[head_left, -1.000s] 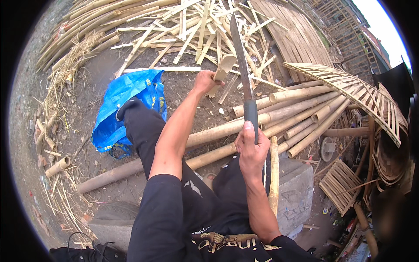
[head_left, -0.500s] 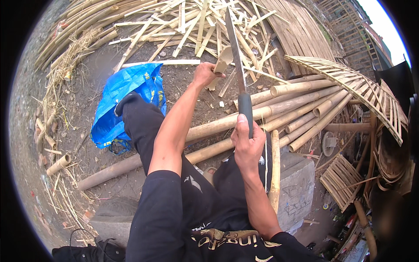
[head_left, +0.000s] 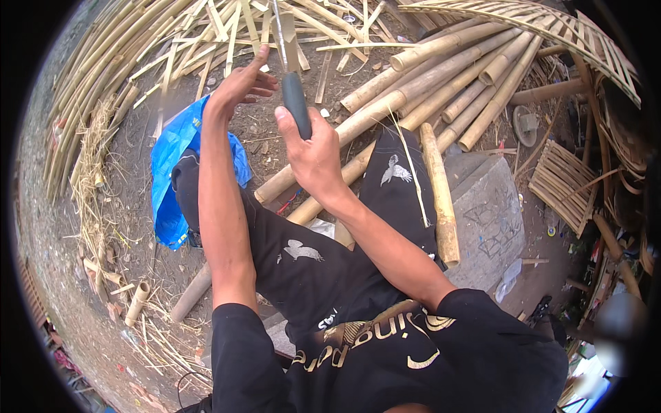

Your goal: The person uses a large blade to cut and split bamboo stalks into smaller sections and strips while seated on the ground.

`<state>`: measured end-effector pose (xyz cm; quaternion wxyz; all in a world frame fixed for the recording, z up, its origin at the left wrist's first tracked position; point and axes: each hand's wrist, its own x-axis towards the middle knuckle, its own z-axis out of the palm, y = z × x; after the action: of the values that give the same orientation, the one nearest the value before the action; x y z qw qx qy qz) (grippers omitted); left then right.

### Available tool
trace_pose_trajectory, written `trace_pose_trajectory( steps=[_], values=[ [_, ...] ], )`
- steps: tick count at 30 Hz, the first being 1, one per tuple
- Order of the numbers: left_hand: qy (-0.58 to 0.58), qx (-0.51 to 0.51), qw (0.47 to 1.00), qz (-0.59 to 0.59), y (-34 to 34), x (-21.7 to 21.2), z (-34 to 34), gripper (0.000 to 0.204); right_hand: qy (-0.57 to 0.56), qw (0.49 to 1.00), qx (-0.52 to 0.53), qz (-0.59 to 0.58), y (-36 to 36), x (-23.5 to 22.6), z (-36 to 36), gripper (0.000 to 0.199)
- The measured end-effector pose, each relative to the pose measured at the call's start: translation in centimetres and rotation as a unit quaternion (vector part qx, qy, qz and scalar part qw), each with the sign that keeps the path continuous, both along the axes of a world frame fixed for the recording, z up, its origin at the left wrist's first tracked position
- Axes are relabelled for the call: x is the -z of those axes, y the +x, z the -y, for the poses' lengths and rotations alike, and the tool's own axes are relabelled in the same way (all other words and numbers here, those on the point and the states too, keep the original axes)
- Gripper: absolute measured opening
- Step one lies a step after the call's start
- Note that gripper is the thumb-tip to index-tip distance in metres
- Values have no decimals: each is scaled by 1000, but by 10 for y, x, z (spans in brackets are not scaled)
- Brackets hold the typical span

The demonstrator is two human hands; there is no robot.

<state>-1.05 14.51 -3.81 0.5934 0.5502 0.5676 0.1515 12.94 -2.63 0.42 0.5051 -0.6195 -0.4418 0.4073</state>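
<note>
My right hand [head_left: 315, 155] is wrapped around the dark green handle of a long knife [head_left: 295, 103], with the thumb lying along it. The narrow blade points away from me and runs off the top edge of the picture. Right beside the blade is a short curved piece of split bamboo [head_left: 290, 40]; whether it touches the blade I cannot tell. To the left of the knife, my left hand [head_left: 237, 86] is held up with its fingers apart and nothing in it.
Bamboo poles [head_left: 413, 93] lie piled across the ground ahead and to the right. Loose split strips [head_left: 231, 31] cover the far ground. A blue bag [head_left: 169, 199] sits by my left leg. One bamboo length [head_left: 441, 199] rests beside a concrete block [head_left: 485, 220].
My left hand has let go of the split bamboo piece and its fingers have spread. The knife and both hands now appear farther left, and the view has shifted.
</note>
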Motion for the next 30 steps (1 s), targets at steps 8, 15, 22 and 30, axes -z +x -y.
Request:
trace_pose_trajectory(
  steps=[8, 15, 22, 30],
  values=[
    [18, -66, 994, 87, 41, -75, 90, 60, 144, 982, 69, -105, -12, 13, -9, 49],
    [-23, -125, 978, 163, 75, -54, 91, 51, 157, 985, 40, 66, 24, 12, 9, 62],
    [6, -170, 981, 97, 85, -59, 122, 52, -78, 964, -28, 254, 164, 11, 109, 64],
    [133, -231, 962, -63, 97, -54, 150, 64, -451, 854, 115, 234, 300, 64, 230, 87]
  ],
)
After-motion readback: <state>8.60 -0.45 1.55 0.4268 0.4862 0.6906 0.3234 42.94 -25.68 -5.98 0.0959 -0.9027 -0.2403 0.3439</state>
